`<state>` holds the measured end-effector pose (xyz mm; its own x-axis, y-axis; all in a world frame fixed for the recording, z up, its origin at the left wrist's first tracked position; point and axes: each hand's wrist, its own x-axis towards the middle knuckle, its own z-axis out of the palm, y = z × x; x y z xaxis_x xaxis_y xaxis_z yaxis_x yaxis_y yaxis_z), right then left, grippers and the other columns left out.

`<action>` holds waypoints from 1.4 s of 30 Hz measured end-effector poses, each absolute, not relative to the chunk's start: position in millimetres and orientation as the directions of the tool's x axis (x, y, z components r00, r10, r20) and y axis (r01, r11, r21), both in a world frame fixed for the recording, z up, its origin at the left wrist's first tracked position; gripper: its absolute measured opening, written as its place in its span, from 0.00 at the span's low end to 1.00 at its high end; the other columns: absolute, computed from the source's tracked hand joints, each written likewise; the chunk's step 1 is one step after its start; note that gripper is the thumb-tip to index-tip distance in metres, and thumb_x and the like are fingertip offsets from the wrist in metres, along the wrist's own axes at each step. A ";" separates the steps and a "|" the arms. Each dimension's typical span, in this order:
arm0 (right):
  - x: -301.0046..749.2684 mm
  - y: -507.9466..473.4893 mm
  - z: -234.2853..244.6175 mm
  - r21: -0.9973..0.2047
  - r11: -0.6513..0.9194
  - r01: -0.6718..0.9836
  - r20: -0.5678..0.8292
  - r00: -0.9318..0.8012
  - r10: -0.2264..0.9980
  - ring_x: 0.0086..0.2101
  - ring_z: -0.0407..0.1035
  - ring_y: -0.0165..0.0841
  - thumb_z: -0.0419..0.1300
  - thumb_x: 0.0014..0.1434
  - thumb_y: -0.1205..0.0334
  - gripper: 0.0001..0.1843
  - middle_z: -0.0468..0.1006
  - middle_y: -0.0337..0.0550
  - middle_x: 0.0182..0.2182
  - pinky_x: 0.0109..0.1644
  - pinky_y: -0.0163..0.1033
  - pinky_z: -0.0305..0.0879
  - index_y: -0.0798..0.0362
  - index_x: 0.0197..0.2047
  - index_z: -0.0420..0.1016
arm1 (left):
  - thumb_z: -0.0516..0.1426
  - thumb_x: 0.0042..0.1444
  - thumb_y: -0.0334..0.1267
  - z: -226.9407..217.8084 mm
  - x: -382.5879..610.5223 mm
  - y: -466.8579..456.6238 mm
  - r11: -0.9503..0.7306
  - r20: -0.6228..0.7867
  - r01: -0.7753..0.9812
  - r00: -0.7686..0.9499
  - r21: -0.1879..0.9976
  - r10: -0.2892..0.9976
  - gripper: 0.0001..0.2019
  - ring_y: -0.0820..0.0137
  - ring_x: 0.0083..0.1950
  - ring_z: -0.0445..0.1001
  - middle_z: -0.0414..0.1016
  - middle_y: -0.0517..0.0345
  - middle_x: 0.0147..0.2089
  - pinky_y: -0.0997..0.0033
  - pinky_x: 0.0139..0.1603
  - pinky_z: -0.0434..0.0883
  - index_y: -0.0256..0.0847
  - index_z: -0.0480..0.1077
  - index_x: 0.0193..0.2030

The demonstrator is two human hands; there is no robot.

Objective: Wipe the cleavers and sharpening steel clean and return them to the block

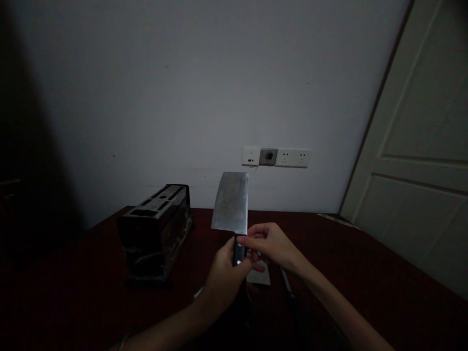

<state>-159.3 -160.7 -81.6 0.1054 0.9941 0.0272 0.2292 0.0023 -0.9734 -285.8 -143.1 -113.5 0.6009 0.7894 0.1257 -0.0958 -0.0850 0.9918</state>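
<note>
A cleaver stands upright over the table, its broad metal blade pointing up and its black riveted handle down. My left hand is wrapped round the handle, thumb across its front. At the top of the handle, close to the blade, my right hand is closed, its thumb and fingers touching the handle. Partly hidden behind my hands, a flat pale metal blade lies on the table. To its right lies a thin knife-like tool, its lower end lost in the dark.
A black slotted knife block stands on the left of the dark red table. Behind are a pale wall and a row of sockets. A white panelled door rises at the right, with a flat strip near it. The light is dim.
</note>
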 end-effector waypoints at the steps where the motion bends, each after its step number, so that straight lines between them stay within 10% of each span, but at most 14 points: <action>1: -159.1 -160.9 -80.9 -0.970 -0.006 0.242 0.021 0.108 0.994 0.12 0.55 0.21 0.66 0.40 0.51 0.17 0.66 0.33 0.12 0.14 0.29 0.48 0.56 0.23 0.68 | 0.55 0.50 0.37 -114.1 -285.9 -142.8 -0.092 0.132 -0.096 0.601 0.991 0.789 0.13 0.66 0.34 0.75 0.71 0.51 0.37 0.76 0.20 0.72 0.35 0.63 0.41; 22: -168.1 -155.4 -95.5 -0.988 -0.009 0.155 -0.002 0.044 0.999 0.10 0.49 0.18 0.61 0.48 0.52 0.17 0.61 0.30 0.09 0.13 0.29 0.40 0.55 0.18 0.66 | 0.55 0.50 0.38 -119.7 -288.0 -134.4 -0.088 0.127 -0.093 0.614 0.992 0.779 0.15 0.68 0.26 0.75 0.73 0.53 0.33 0.75 0.18 0.71 0.36 0.59 0.43; 29: -182.0 -150.5 -107.5 -0.998 0.006 0.069 0.012 0.077 0.997 0.10 0.51 0.20 0.61 0.46 0.52 0.18 0.61 0.31 0.09 0.12 0.29 0.43 0.55 0.16 0.64 | 0.50 0.55 0.50 -97.3 -324.4 -140.2 -0.221 0.053 0.177 0.654 0.959 0.755 0.21 0.72 0.22 0.71 0.73 0.56 0.29 0.78 0.19 0.64 0.38 0.63 0.49; 35: -182.0 -150.6 -107.5 -1.000 -0.004 0.021 -0.002 0.107 0.994 0.11 0.51 0.19 0.61 0.47 0.54 0.18 0.61 0.31 0.11 0.12 0.27 0.44 0.55 0.15 0.64 | 0.57 0.50 0.47 -71.1 -361.3 -164.9 -0.705 0.346 0.503 0.631 0.500 0.694 0.16 0.68 0.26 0.71 0.73 0.53 0.28 0.74 0.25 0.63 0.39 0.73 0.40; 42: -179.1 -148.8 -108.2 -0.998 0.001 -0.065 -0.005 0.090 0.996 0.10 0.48 0.18 0.61 0.48 0.53 0.20 0.59 0.31 0.09 0.12 0.28 0.41 0.55 0.14 0.61 | 0.53 0.54 0.31 -85.7 -364.0 -150.1 -0.948 0.392 0.273 0.900 -0.164 0.192 0.24 0.61 0.49 0.67 0.69 0.50 0.51 0.68 0.41 0.69 0.42 0.59 0.58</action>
